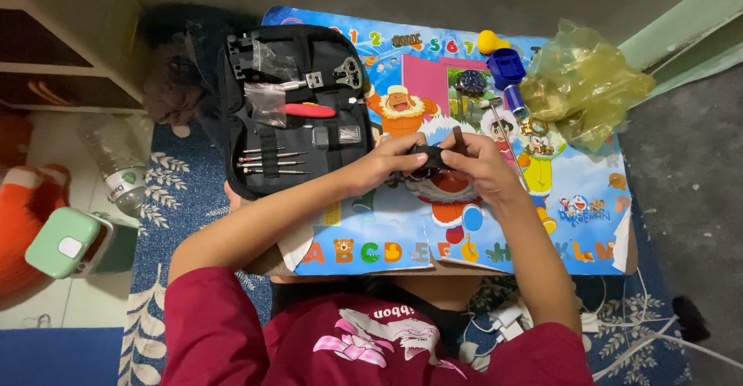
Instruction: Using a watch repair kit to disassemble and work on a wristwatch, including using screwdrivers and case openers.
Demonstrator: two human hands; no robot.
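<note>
both hands meet over the middle of the cartoon mat, fingers curled in & pinching one small black piece, prob a strap or clip, can't tell which. left hand grips its left end, right hand its right end, w/ a thin dark stick poking up btwn the right fingers. so the piece sits right between the 2 hands, held just above the mat, in front of the person's chest. open black tool case lies just left of the left hand, w/ a red-handled tool & a row of thin screwdrivers in it. further back on the mat: a watch, a blue block, a yellow knob, a small hammer. crumpled yellow plastic bag sits at the far right corner, well apart from the hands. clear bottle & green box on the floor to the left.
</note>
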